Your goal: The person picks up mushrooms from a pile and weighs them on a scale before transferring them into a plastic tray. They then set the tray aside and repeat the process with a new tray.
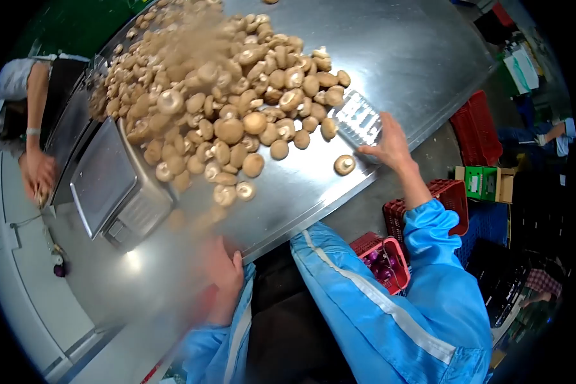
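A large heap of brown mushrooms covers the far left part of the steel table. At its right edge, my right hand grips the near end of a clear plastic tray, thumb and fingers apart around it. One single mushroom lies just left of that hand, stem side up. My left hand is low at the table's near edge, thumb apart from the fingers, with nothing visible in it. A blurry smear hides part of its fingers.
A steel weighing scale stands left of the heap. At far left are another person's hands. Red crates, a pink-red basket of purple produce and a green box stand on the floor at right.
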Action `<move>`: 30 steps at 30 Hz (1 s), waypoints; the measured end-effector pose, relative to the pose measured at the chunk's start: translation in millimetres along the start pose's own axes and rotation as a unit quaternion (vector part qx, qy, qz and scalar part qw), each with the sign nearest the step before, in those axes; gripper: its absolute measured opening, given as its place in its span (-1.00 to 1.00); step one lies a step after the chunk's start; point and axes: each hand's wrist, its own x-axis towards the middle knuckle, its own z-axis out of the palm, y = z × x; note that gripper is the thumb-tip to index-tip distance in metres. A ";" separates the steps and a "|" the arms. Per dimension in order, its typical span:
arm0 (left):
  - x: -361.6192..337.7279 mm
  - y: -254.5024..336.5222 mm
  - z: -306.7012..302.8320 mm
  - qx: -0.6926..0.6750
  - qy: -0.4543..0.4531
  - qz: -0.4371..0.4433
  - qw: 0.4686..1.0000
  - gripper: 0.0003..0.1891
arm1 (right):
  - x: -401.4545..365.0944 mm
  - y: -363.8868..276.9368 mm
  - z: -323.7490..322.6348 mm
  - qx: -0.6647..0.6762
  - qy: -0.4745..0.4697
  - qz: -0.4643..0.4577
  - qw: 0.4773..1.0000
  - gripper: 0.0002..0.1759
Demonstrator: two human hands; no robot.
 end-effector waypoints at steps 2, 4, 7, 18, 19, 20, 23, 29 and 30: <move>-4.4 -4.6 4.9 -0.025 0.025 0.010 0.999 -0.31 | -4.7 0.5 3.1 -0.011 0.056 -0.036 0.998 0.00; -3.8 -10.7 10.6 -0.040 0.056 0.027 0.997 -0.30 | -4.7 -3.6 2.3 -0.014 0.052 -0.019 0.998 0.02; -9.1 -19.2 12.9 -0.085 0.091 0.017 0.992 -0.27 | -5.8 -8.0 3.0 -0.021 0.059 -0.017 0.998 0.00; 21.9 -92.2 -40.0 -0.161 0.058 -0.063 0.983 0.00 | -6.1 -16.9 2.6 -0.180 0.043 0.036 0.982 -0.20; 28.7 -89.8 -45.5 -0.185 0.038 -0.041 0.981 0.00 | -8.1 -16.1 2.2 -0.187 0.051 0.042 0.980 -0.19; 34.4 -86.7 -44.8 -0.207 0.015 -0.017 0.978 0.01 | -11.9 -19.9 1.1 -0.193 0.060 0.050 0.978 -0.19; 56.7 -77.5 -27.5 -0.179 0.039 0.116 0.976 -0.02 | -39.8 -39.3 -9.7 -0.151 0.141 0.062 0.976 -0.10; 111.3 -80.5 19.8 -0.120 0.169 0.300 0.931 -0.38 | -112.7 -53.4 35.6 0.091 0.157 0.064 0.981 -0.05; 121.3 -77.0 23.6 -0.055 0.245 0.316 0.915 -0.44 | -127.7 -65.9 48.5 0.207 0.162 0.066 0.963 -0.05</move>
